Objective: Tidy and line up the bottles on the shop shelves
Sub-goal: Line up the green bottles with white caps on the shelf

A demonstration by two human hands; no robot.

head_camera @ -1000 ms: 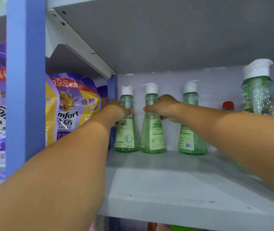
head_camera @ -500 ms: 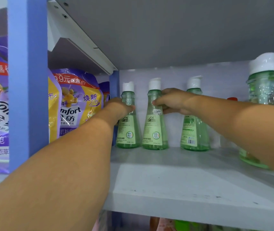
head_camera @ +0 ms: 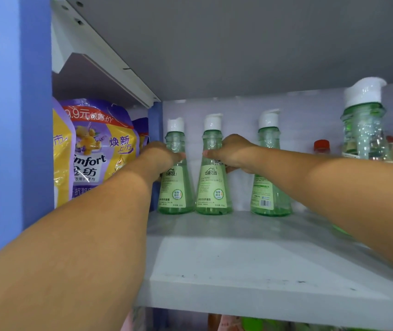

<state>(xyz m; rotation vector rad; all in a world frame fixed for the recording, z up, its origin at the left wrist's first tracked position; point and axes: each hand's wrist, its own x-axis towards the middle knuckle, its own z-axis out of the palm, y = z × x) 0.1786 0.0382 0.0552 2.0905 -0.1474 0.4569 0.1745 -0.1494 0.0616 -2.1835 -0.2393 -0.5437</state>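
While the left hand (head_camera: 160, 155) grips the leftmost green bottle (head_camera: 175, 187), the right hand (head_camera: 232, 152) grips its neighbour (head_camera: 212, 185); both stand touching mid-frame at the shelf (head_camera: 250, 263) back, third bottle (head_camera: 268, 187) apart right.

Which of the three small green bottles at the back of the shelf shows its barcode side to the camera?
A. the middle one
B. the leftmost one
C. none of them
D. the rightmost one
D: the rightmost small bottle shows a barcode low on its label, while the other two show front labels.
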